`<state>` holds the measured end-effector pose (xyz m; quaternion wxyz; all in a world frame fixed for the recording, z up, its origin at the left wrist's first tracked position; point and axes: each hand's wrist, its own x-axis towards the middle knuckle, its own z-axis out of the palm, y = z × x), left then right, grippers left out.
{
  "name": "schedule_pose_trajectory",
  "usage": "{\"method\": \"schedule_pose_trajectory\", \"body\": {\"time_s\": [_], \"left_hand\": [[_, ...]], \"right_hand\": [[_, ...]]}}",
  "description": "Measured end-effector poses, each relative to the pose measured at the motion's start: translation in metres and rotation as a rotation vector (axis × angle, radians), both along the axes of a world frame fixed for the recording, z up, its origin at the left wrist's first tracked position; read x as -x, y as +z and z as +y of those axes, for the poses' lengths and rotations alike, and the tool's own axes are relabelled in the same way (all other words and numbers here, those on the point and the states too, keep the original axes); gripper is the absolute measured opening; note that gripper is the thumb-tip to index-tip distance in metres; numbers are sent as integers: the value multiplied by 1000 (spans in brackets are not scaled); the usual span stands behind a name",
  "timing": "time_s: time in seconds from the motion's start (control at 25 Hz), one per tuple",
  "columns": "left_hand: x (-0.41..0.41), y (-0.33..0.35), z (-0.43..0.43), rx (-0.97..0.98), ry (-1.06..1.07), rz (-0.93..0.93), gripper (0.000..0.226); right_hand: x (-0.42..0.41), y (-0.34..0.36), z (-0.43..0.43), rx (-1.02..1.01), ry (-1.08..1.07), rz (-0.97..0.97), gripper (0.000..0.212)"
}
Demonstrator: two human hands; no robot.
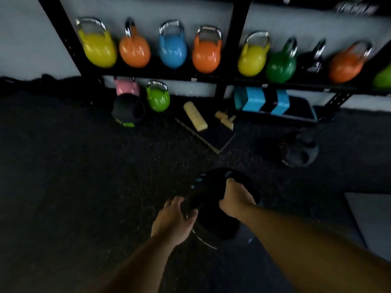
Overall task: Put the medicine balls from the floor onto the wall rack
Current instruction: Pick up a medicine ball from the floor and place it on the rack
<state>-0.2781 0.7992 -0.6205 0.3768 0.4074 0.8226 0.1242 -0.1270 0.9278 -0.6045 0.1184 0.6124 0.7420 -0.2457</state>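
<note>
- A black rubber medicine ball with blue markings (211, 193) was held well in front of the black metal wall rack (240, 24).
- It was gripped on either side by the left hand (172, 220) and the right hand (234, 199), fingers curled, seemingly into recessed handles; blur obscured this.
- A black ball with a green label (128, 112) was left on the floor under the rack.
- Another dark ball (300, 151) was seen before the rack.

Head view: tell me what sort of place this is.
Probably a gym's equipment corner: coloured kettlebells line a black wall rack, handled medicine balls sit on the dark speckled floor, and left hand and right hand grip another ball.
</note>
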Motion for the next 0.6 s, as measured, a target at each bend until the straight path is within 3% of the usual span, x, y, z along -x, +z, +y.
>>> {"method": "schedule_pose_trajectory", "body": {"time_s": [0.08, 0.16, 0.24, 0.32, 0.4, 0.52, 0.6], "left_hand": [[-3, 57, 8, -20, 200, -160, 72], [-5, 122, 13, -4, 441, -369, 92], [-5, 193, 20, -48, 711, -675, 128], [-11, 259, 31, -212, 935, -1061, 145], [-23, 338, 46, -427, 962, -1246, 129], [-28, 450, 61, -748, 861, -1293, 90], [-12, 512, 75, -887, 776, -1271, 79]], "right_hand": [[14, 85, 20, -42, 84, 15, 57], [28, 179, 35, -114, 167, 70, 50], [38, 285, 42, -211, 274, 128, 40], [45, 387, 42, -324, 425, 135, 33], [49, 481, 36, -437, 555, 94, 30], [52, 594, 26, -635, 650, 104, 27], [54, 657, 27, -793, 656, 140, 31]]}}
